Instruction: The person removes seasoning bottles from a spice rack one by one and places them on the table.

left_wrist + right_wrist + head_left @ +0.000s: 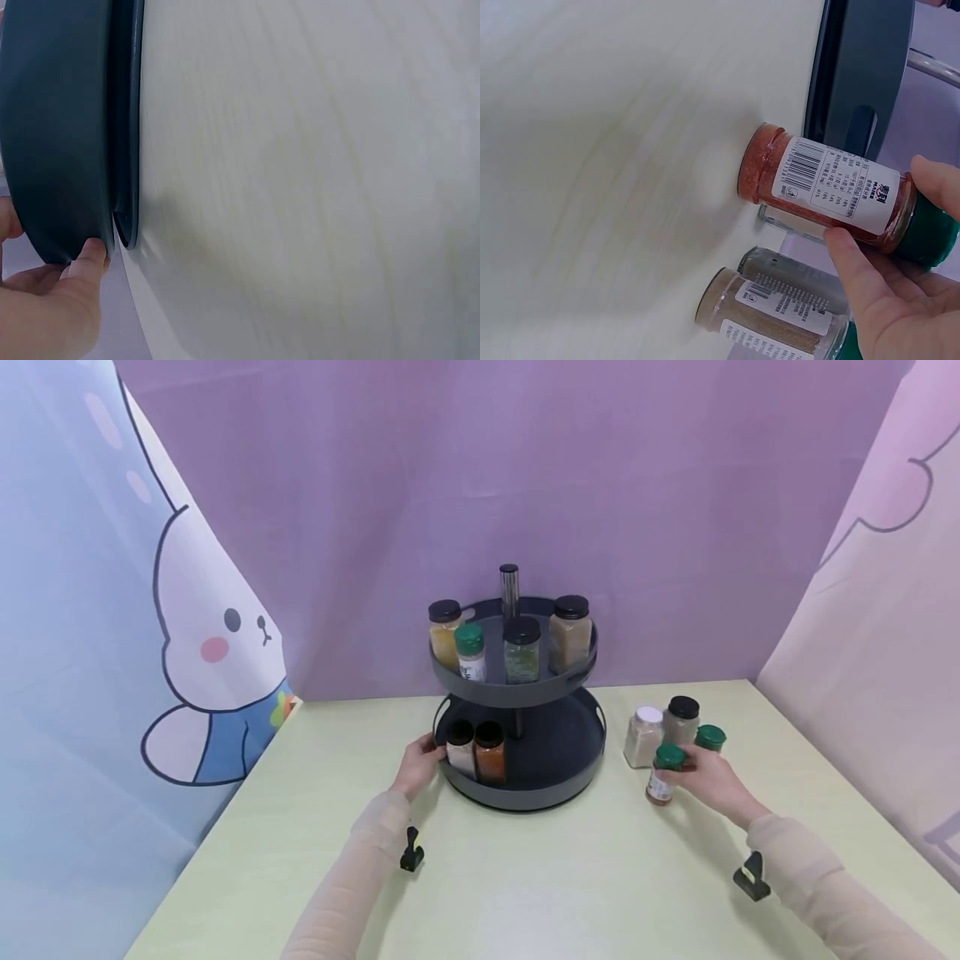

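Red spice jar (660, 787), right of the two-tier rack (525, 797), sits clamped in the right hand's grip (705, 779); the left hand's grip (417, 767) clamps the rack's left edge. Beyond, right of the rack, stand three jars (679, 727); purple cloth (510, 485) hangs behind it.

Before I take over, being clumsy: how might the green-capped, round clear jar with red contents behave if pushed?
The green-capped, red-filled jar could tip if pushed high up, being taller than wide. Its round body may roll if laid sideways. The clear wall looks fairly stiff.
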Demonstrator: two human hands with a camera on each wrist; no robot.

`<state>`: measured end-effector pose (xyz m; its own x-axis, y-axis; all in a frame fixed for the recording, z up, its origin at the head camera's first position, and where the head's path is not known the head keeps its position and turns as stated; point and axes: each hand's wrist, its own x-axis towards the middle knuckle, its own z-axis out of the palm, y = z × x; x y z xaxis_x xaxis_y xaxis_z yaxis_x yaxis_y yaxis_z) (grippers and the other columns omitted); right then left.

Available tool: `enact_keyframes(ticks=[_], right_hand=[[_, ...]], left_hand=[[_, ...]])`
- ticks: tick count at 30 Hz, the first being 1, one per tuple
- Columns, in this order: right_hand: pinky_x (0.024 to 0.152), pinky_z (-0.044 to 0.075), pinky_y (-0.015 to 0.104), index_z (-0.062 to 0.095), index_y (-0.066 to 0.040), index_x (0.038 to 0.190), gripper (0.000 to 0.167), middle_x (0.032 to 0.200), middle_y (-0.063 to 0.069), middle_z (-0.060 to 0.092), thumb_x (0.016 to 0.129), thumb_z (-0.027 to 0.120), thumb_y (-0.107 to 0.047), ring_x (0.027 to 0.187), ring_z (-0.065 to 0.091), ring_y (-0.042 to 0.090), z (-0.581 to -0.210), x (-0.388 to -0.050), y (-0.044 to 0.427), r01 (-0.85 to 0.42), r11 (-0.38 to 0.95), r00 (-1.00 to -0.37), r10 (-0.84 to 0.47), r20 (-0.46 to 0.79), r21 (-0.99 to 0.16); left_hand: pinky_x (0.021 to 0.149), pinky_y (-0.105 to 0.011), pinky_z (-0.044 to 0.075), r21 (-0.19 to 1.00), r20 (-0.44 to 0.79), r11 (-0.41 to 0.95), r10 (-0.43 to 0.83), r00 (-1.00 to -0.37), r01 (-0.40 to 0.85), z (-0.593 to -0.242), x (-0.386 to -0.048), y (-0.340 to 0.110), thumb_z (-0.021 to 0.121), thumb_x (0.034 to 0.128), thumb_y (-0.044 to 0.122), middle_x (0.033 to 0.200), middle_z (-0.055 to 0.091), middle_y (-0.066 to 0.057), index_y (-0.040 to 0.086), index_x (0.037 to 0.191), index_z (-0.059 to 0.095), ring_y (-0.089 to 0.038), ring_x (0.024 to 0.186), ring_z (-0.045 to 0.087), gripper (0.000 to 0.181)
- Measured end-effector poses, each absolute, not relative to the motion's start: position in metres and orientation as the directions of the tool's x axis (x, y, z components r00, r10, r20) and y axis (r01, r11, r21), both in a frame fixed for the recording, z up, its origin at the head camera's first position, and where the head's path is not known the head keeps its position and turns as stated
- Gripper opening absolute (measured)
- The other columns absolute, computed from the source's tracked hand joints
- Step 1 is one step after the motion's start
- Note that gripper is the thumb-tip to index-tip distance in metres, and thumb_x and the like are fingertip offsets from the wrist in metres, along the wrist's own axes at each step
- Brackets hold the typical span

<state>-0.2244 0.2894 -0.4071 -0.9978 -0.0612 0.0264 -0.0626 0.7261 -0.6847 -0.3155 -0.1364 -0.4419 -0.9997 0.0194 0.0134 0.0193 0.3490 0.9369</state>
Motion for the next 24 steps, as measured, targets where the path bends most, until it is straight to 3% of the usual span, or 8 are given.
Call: enact_keyframes(ticks=[12, 19, 24], right_hand=[[0.080, 0.049, 0.051, 0.045, 0.014, 0.119, 0.058, 0.113, 0.035, 0.055, 0.084, 0.065, -0.027, 0.101, 0.055, 0.046, -0.403, -0.223, 0.290, -0.074, 0.728, -0.997, -0.077, 0.026, -0.681], [0.080, 0.051, 0.048, 0.049, 0.011, 0.119, 0.052, 0.113, 0.032, 0.057, 0.083, 0.066, -0.023, 0.102, 0.057, 0.043, -0.397, -0.222, 0.288, -0.106, 0.706, -0.994, -0.084, 0.066, -0.700], [0.080, 0.052, 0.044, 0.043, 0.012, 0.126, 0.059, 0.121, 0.034, 0.051, 0.085, 0.064, -0.024, 0.109, 0.052, 0.046, -0.385, -0.224, 0.287, -0.111, 0.697, -0.994, -0.093, 0.064, -0.708]], left_hand=[[0.103, -0.042, 0.037, 0.935, 0.021, 0.352, 0.020, -1.000, 0.027, -0.441, -0.318, -0.134, 0.048, 0.0910, 0.008, 0.130, 0.049, -0.024, -0.006, 0.134, 0.040, -0.032, 0.122, 0.045, 0.045], [0.100, -0.041, 0.040, 0.927, 0.040, 0.373, 0.019, -0.999, 0.045, -0.442, -0.317, -0.135, 0.048, 0.0891, 0.007, 0.126, 0.053, -0.024, -0.007, 0.130, 0.044, -0.032, 0.117, 0.049, 0.044], [0.100, -0.042, 0.040, 0.925, 0.048, 0.376, 0.015, -0.999, 0.050, -0.443, -0.317, -0.135, 0.048, 0.0897, 0.006, 0.125, 0.053, -0.025, -0.008, 0.130, 0.044, -0.032, 0.116, 0.050, 0.042]])
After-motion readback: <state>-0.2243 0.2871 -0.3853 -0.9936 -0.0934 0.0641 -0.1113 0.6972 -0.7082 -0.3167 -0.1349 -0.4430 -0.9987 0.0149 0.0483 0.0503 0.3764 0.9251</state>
